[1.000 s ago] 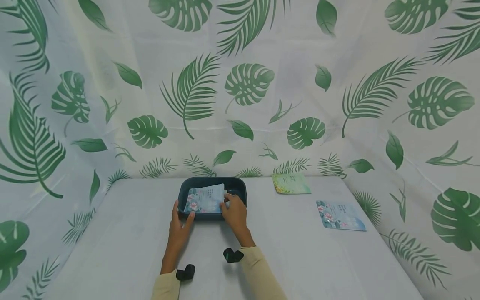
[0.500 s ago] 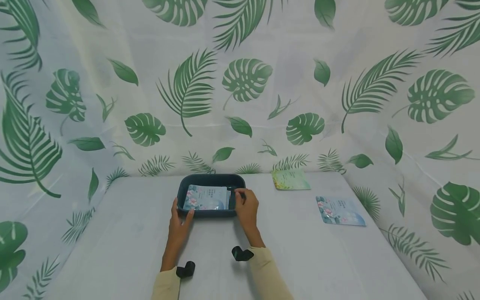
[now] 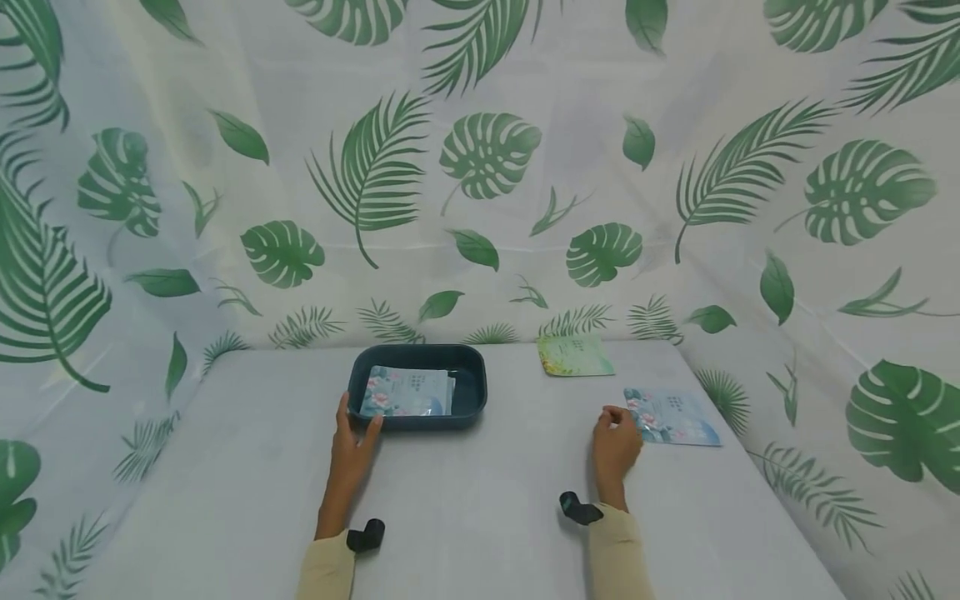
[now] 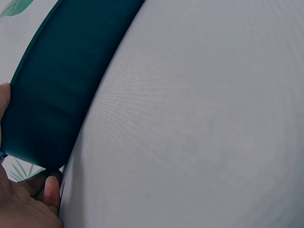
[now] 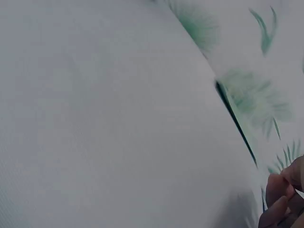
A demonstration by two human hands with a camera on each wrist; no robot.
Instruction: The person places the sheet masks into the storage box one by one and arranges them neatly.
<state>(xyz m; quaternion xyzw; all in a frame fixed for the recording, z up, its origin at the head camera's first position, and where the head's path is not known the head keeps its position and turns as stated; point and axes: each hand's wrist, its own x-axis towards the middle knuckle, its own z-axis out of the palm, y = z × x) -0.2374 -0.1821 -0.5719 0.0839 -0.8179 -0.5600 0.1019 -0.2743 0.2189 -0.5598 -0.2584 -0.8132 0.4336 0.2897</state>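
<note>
My left hand (image 3: 353,454) grips the near left corner of a dark teal plastic tray (image 3: 474,408), thumb at its front rim and fingers along the left side. In the left wrist view the tray's outer wall (image 4: 57,85) rises beside the fingers. Inside lie stacked light-blue floral sachets (image 3: 408,392), pushed toward the left. My right hand (image 3: 617,442), fingers loosely bent and thumb near the index finger, is right at the left edge of another blue floral sachet (image 3: 678,417). Nothing shows between these fingers (image 5: 275,190) in the right wrist view.
A green-yellow sachet (image 3: 576,357) lies at the back of the white table (image 3: 480,517), between the tray and the blue sachet. A white cloth with green leaf prints (image 3: 555,75) hangs behind and along both sides.
My right hand let go of a blue sachet inside the tray, then swung right to the blue sachet on the table. My left hand stayed on the tray.
</note>
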